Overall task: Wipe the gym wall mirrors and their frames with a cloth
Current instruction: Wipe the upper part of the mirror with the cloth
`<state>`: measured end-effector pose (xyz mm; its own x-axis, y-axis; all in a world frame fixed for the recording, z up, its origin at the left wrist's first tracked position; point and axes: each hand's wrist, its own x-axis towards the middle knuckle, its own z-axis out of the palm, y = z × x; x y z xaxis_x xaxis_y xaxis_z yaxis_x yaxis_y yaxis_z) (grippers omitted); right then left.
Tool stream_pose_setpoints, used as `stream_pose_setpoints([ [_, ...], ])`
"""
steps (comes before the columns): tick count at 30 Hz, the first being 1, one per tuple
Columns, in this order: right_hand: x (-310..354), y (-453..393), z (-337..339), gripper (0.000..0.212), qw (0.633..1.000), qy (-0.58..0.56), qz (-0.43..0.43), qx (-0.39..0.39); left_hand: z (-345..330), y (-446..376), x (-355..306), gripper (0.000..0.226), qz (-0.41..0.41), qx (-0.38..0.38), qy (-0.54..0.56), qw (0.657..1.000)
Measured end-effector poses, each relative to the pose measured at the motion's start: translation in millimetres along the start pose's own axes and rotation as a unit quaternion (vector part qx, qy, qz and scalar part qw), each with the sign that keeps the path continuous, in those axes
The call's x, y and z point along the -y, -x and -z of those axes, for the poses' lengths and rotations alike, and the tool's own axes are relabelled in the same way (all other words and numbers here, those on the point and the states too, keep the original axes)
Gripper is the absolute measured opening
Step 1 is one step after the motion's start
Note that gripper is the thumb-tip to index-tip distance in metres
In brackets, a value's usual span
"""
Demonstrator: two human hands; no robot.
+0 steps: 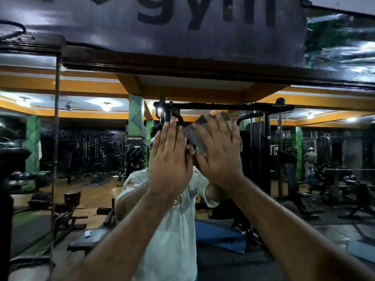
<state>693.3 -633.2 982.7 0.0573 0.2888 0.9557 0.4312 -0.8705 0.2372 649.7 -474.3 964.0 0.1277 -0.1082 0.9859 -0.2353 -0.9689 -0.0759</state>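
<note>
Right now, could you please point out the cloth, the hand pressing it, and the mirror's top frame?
cloth [194,136], head view, grey fabric left of the fingers.
right hand [219,157], head view, back of hand.
top frame [182,67], head view, dark wooden moulding.

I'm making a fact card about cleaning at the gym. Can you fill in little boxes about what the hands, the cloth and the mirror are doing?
left hand: left hand, fingers straight, flat on the glass, no cloth under it
right hand: right hand, fingers spread, pressing the cloth
cloth: dark grey rag, flat against the glass beneath the right hand
mirror: large wall mirror, reflecting gym machines and the person in a white shirt
frame: dark wooden frame along the top, above both hands
sign: grey banner reading "gym" above the frame
</note>
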Motion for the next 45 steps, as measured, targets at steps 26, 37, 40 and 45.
stream_pose_setpoints([
  [26, -97.9, 38.4, 18.9, 0.063, 0.999, 0.012, 0.031, -0.018, -42.0, -22.5, -59.9, 0.065, -0.043, -0.02, 0.024, 0.999],
  [37, -153.8, 62.3, 31.9, 0.063, 0.998, 0.004, 0.056, -0.014, -65.6, -30.4, -117.6, 0.062, -0.054, -0.024, 0.033, 0.998],
  [40, -190.5, 59.3, 43.2, 0.062, 1.0, -0.003, -0.002, -0.031, -73.8, -31.6, -137.4, 0.06, -0.066, -0.018, 0.031, 0.997],
  [45, -197.0, 47.0, 44.8, 0.065, 0.996, -0.005, -0.079, -0.05, -90.7, -42.0, -175.3, 0.064, -0.065, 0.011, 0.029, 0.997],
])
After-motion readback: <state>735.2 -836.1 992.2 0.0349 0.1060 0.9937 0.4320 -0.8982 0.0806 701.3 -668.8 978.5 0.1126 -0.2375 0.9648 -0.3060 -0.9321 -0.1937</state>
